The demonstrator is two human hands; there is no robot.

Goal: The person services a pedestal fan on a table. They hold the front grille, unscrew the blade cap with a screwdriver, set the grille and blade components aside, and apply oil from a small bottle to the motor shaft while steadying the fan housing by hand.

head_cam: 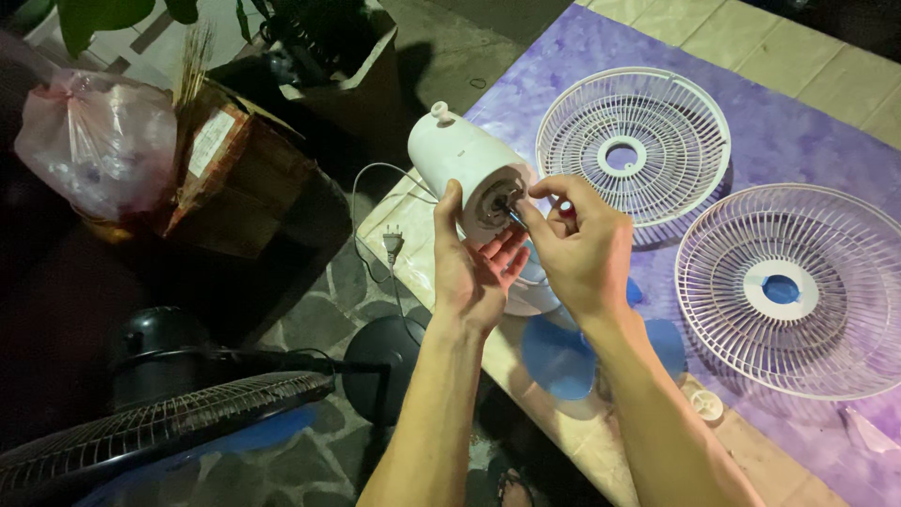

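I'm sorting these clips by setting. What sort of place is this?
Probably a home yard or patio at night, used as a makeshift repair spot: stone paving, potted plants, and a purple cloth holding white fan grilles while both hands work on a fan motor housing.

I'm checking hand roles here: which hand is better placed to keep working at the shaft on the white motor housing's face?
Likely the right hand: its fingertips hold a thin tool at the shaft, while the left hand braces the white motor housing.
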